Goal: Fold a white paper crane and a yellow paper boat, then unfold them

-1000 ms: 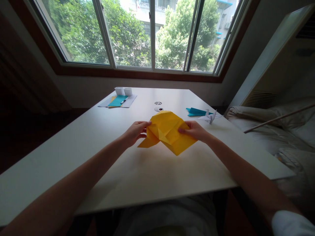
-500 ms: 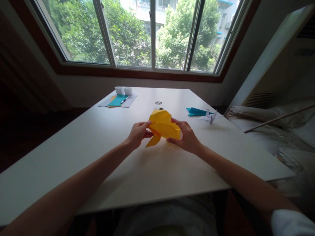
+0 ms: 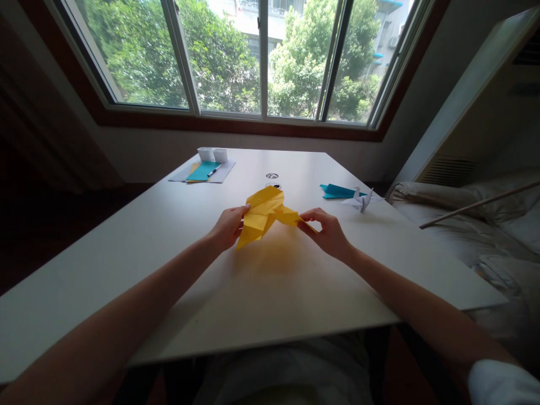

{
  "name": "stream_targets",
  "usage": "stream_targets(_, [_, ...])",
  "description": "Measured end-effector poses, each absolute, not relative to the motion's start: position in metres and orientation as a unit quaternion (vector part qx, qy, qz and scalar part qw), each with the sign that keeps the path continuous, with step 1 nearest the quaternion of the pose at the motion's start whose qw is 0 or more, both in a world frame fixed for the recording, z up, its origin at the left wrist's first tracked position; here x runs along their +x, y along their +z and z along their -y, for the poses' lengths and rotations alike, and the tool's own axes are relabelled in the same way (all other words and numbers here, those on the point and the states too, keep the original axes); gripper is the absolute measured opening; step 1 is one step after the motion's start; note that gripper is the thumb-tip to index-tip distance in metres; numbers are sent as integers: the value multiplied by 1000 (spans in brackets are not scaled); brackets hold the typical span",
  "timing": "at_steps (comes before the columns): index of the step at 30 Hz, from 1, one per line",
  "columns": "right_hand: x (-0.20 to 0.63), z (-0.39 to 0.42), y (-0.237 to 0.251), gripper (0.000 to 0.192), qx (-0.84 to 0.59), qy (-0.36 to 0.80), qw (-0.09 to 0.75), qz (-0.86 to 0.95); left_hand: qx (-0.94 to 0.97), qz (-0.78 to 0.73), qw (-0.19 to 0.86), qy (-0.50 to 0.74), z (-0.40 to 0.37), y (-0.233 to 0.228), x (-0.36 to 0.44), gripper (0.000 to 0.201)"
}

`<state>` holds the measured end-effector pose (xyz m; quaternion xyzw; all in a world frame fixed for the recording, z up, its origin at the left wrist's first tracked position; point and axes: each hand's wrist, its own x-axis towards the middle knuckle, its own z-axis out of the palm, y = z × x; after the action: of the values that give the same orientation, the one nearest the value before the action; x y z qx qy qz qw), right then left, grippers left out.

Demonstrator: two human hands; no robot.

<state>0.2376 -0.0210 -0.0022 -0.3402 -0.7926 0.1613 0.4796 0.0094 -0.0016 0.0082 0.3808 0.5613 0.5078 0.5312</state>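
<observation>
A yellow folded paper (image 3: 264, 209) with creased, partly opened flaps is held just above the white table, its shadow falling below. My left hand (image 3: 230, 226) grips its left side, thumb on top and the other fingers partly hidden behind the sheet. At the right, my right hand (image 3: 324, 229) pinches a narrow pointed end of the same paper between thumb and fingers.
On the white table (image 3: 270, 304), a teal folded paper (image 3: 340, 191) and a white paper crane (image 3: 359, 201) lie right. Far left are teal paper (image 3: 203, 171), a pen (image 3: 214, 170) and white box-like pieces (image 3: 212, 154). Small round objects (image 3: 272, 176) lie beyond my hands.
The yellow paper has been turned, so its narrow end now points right. My right hand has gone from cupping its broad side to pinching that end; my left hand shifted slightly left.
</observation>
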Motion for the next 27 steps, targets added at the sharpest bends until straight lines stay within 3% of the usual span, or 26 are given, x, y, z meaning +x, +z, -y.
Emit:
stream_targets(11, [267, 7, 7, 16, -269, 32, 363, 891, 389, -585, 495, 512, -7, 11, -18, 19])
stream_targets(17, [271, 5, 9, 20, -253, 16, 278, 926, 456, -614, 474, 437, -25, 3, -44, 29])
stream_targets(23, [263, 10, 4, 21, -236, 65, 224, 943, 662, -706, 177, 180, -31, 4, -61, 30])
stream_targets(27, [256, 14, -1, 24, -206, 78, 206, 953, 714, -693, -6, 94, -18, 11, -48, 42])
